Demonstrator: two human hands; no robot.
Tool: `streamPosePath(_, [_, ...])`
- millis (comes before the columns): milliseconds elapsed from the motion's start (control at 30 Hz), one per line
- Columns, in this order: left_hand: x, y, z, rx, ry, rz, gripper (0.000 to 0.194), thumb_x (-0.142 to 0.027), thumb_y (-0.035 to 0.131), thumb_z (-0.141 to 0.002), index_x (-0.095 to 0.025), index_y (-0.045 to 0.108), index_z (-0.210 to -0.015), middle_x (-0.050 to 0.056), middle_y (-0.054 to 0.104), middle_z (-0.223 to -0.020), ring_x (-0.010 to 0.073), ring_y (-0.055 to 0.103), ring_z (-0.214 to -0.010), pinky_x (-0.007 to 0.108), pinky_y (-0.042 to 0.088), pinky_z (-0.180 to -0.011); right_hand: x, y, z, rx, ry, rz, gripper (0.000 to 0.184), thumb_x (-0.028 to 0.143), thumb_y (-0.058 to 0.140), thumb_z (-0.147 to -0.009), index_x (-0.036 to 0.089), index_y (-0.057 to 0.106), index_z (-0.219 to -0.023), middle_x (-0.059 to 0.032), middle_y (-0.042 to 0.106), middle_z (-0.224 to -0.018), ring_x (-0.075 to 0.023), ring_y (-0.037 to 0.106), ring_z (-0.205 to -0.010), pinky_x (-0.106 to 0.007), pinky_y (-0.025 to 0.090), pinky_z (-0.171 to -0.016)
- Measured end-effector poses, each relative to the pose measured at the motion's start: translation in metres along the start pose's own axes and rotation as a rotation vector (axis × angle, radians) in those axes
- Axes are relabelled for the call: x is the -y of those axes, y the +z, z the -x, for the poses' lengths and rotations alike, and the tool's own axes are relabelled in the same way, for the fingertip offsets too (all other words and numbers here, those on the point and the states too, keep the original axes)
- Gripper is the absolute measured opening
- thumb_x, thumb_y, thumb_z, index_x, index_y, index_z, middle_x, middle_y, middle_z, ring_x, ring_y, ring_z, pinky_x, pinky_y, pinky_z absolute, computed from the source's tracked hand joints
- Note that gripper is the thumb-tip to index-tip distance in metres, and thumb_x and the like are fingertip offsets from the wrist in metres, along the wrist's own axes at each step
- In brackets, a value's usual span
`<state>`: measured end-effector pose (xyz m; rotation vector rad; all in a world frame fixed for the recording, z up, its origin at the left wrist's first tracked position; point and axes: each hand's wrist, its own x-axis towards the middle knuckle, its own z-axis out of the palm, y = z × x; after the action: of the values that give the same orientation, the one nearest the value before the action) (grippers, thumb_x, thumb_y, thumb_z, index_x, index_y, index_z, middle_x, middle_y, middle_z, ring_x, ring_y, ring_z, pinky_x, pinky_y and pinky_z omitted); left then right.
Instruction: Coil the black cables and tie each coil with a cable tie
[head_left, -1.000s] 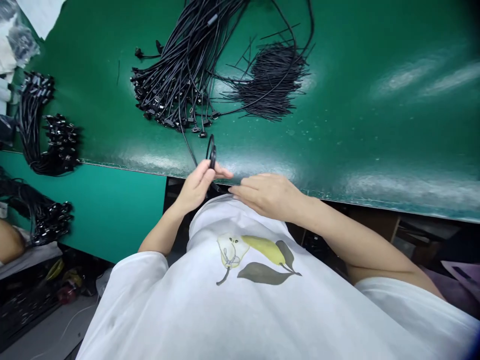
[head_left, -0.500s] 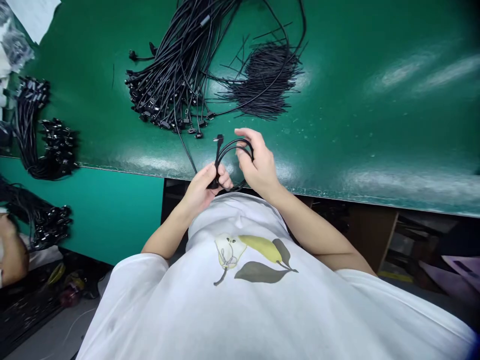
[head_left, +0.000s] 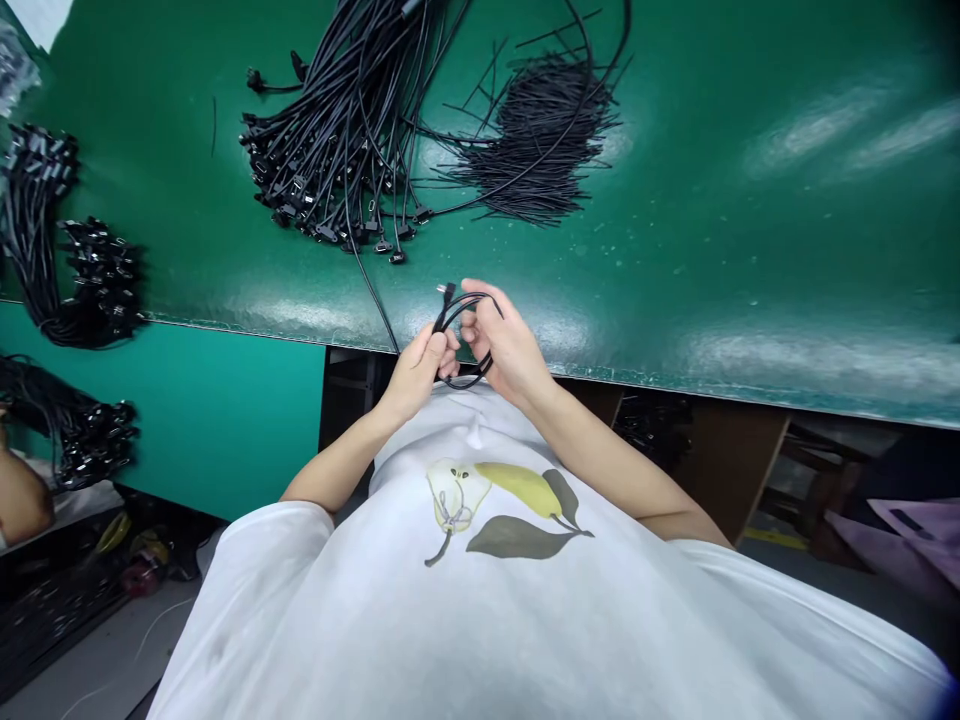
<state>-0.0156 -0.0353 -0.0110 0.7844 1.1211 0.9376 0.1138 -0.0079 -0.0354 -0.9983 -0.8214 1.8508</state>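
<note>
A black cable (head_left: 471, 384) is wound into a small loop between my hands, just over the table's front edge. My left hand (head_left: 417, 372) is closed around the left side of the coil, and a plug (head_left: 448, 291) sticks up above its thumb. The fingers of my right hand (head_left: 510, 345) curl round the coil's right side, thumb and fingertips against the strands. Some of the cable is hidden behind my fingers. Beyond my hands lies a big bundle of black cables (head_left: 352, 110) with connectors at its near end. A pile of short black ties (head_left: 551, 140) lies right of it.
Two bent bundles of connector-ended cables (head_left: 45, 270) sit at the left of the green table (head_left: 720, 230). Lower left, another cable bundle (head_left: 90, 440) rests on a lighter green surface (head_left: 232, 410), near another person's arm (head_left: 22, 495). A shelf with dark items lies under the table.
My right hand has moved slightly down and its fingers have curled in closer around the coil. The plug has turned and sits a little lower. The view has shifted slightly.
</note>
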Motion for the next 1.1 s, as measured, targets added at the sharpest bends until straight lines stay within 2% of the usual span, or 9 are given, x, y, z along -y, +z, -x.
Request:
streamPosePath(100, [-0.003, -0.004, 0.000, 0.004, 0.047, -0.004, 0.041, -0.060, 0.055, -0.090, -0.020, 0.050, -0.085, -0.008, 0.034, -0.063, 0.0068, 0.037, -0.054, 0.023, 0.044, -0.062, -0.005, -0.005, 0.010, 0.098, 0.007, 0.045, 0.071, 0.080, 0.048, -0.085, 0.023, 0.062, -0.124, -0.0079, 0.065, -0.114, -0.0161, 0.062, -0.095, -0.028, 0.054, -0.080])
streamPosePath(233, [-0.002, -0.007, 0.000, 0.101, 0.069, -0.366, 0.046, -0.063, 0.051, -0.091, -0.018, 0.058, -0.095, 0.000, 0.055, -0.076, 0.0128, 0.055, -0.071, 0.030, 0.050, -0.078, 0.013, -0.005, 0.021, 0.203, -0.168, 0.356, 0.070, 0.076, 0.034, -0.093, 0.024, 0.058, -0.134, -0.0098, 0.057, -0.139, -0.0209, 0.057, -0.120, -0.036, 0.049, -0.100])
streamPosePath(300, [0.001, -0.008, 0.001, 0.116, 0.111, -0.527, 0.055, -0.066, 0.048, -0.091, -0.016, 0.062, -0.108, 0.008, 0.065, -0.099, 0.0208, 0.061, -0.098, 0.036, 0.048, -0.094, 0.024, -0.003, 0.022, 0.239, -0.230, 0.461, 0.067, 0.074, 0.032, -0.095, 0.023, 0.059, -0.130, -0.0103, 0.062, -0.133, -0.0221, 0.057, -0.120, -0.041, 0.046, -0.105])
streamPosePath(400, [0.005, -0.008, 0.005, 0.135, 0.132, -0.584, 0.068, -0.071, 0.046, -0.089, -0.014, 0.062, -0.122, 0.015, 0.060, -0.130, 0.0307, 0.048, -0.134, 0.041, 0.038, -0.112, 0.032, 0.002, 0.020, 0.224, -0.319, 0.575, 0.066, 0.077, 0.032, -0.092, 0.021, 0.064, -0.103, -0.0097, 0.069, -0.103, -0.0232, 0.062, -0.105, -0.048, 0.041, -0.109])
streamPosePath(500, [0.003, -0.012, 0.009, 0.249, 0.002, -0.497, 0.068, -0.072, 0.051, -0.086, -0.014, 0.065, -0.120, 0.014, 0.066, -0.121, 0.0317, 0.055, -0.127, 0.044, 0.041, -0.110, 0.032, 0.003, 0.017, 0.188, -0.326, 0.560, 0.065, 0.081, 0.033, -0.088, 0.021, 0.055, -0.079, -0.0079, 0.066, -0.089, -0.0219, 0.062, -0.093, -0.045, 0.046, -0.100])
streamPosePath(600, [-0.001, -0.018, 0.010, 0.386, -0.184, -0.248, 0.063, -0.070, 0.060, -0.082, -0.015, 0.069, -0.111, 0.009, 0.072, -0.104, 0.0273, 0.064, -0.109, 0.043, 0.046, -0.103, 0.032, 0.002, 0.015, 0.236, -0.166, 0.396, 0.065, 0.082, 0.030, -0.089, 0.021, 0.047, -0.074, -0.0072, 0.064, -0.089, -0.0179, 0.061, -0.083, -0.033, 0.053, -0.074])
streamPosePath(800, [0.000, -0.013, 0.003, 0.523, -0.389, 0.167, 0.075, -0.078, 0.064, -0.071, -0.013, 0.069, -0.109, 0.014, 0.072, -0.102, 0.0263, 0.066, -0.106, 0.040, 0.049, -0.096, 0.038, 0.002, 0.019, 0.300, 0.020, 0.196, 0.067, 0.086, 0.035, -0.083, 0.021, 0.046, -0.079, -0.0047, 0.063, -0.092, -0.0082, 0.049, -0.053, -0.023, 0.036, -0.039])
streamPosePath(933, [0.005, -0.002, 0.001, 0.505, -0.393, 0.238, 0.077, -0.080, 0.064, -0.066, -0.013, 0.068, -0.104, 0.010, 0.069, -0.091, 0.0210, 0.067, -0.094, 0.033, 0.051, -0.088, 0.039, -0.001, 0.021, 0.274, 0.070, 0.154, 0.067, 0.086, 0.037, -0.082, 0.021, 0.048, -0.081, -0.0038, 0.063, -0.095, -0.0050, 0.042, -0.046, -0.021, 0.027, -0.032])
streamPosePath(1100, [0.002, 0.002, 0.004, 0.442, -0.457, 0.287, 0.073, -0.079, 0.061, -0.070, -0.014, 0.065, -0.103, 0.008, 0.067, -0.086, 0.0227, 0.069, -0.093, 0.035, 0.055, -0.081, 0.039, -0.007, 0.021, 0.300, 0.069, 0.152, 0.068, 0.087, 0.041, -0.080, 0.021, 0.054, -0.083, -0.0048, 0.064, -0.100, -0.0053, 0.043, -0.048, -0.023, 0.028, -0.034])
